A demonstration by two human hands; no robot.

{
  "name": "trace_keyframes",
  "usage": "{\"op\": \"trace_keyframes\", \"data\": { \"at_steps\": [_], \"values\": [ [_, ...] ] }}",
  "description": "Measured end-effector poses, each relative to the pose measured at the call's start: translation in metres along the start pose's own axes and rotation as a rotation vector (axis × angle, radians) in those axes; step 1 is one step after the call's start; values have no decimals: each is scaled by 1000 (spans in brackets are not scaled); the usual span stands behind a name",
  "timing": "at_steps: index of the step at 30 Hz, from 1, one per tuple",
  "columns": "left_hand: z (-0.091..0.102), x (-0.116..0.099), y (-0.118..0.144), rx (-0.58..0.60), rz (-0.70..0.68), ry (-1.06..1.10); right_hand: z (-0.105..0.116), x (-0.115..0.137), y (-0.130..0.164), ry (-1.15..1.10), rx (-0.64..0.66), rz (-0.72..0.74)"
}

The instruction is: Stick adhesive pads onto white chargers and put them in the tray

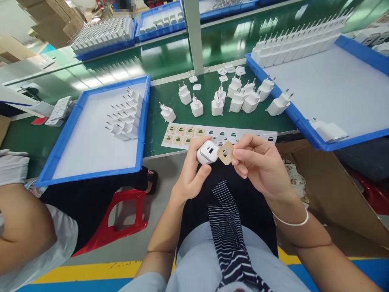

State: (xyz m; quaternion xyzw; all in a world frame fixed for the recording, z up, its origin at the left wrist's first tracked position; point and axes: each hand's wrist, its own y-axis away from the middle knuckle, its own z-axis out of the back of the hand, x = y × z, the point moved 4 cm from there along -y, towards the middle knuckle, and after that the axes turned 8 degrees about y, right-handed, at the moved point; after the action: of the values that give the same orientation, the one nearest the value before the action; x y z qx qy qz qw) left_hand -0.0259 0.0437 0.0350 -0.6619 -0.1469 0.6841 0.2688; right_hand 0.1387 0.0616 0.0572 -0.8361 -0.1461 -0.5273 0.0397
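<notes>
My left hand (pixel 193 168) is curled around a white plastic charger body (pixel 204 154), with its port face turned up toward me; I think this grip is chosen so that the face is free to see. My right hand (pixel 261 162) pinches, between thumb and fingers, a thin tan diamond-shaped piece (pixel 224 160) with a cut-out in the middle. It is held at its right edge only, which probably leaves most of it uncovered. The piece is just beside the charger body, between my hands; whether they touch, I cannot tell.

Just beyond my hands, a white paper sheet (pixel 265 132) with similar tan pieces at its left part lies on the green worktop (pixel 156 105), likely for a short reach. Farther beyond, white plastic chargers with metal pins (pixel 251 102) stand pins upward, probably because the flat end gives a steady base.

My hands are by the near edge of the worktop, above my lap, so I judge there is more room to draw back than to push forward. Left of them is a blue-rimmed white tray (pixel 82 138), its chargers near the side closest to me. Right of them are a second blue-rimmed white tray (pixel 340 91) and, lower, a brown cardboard box (pixel 334 190), which seem to limit my right forearm.
</notes>
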Motion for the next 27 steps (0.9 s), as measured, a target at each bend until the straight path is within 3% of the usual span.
{"op": "trace_keyframes", "data": {
  "at_steps": [12,27],
  "values": [
    [-1,-9,2,25,-23,48,-12,0,-3,83,76,-100],
    [0,-6,3,61,-56,32,-12,2,-1,109,63,-88]
  ]
}}
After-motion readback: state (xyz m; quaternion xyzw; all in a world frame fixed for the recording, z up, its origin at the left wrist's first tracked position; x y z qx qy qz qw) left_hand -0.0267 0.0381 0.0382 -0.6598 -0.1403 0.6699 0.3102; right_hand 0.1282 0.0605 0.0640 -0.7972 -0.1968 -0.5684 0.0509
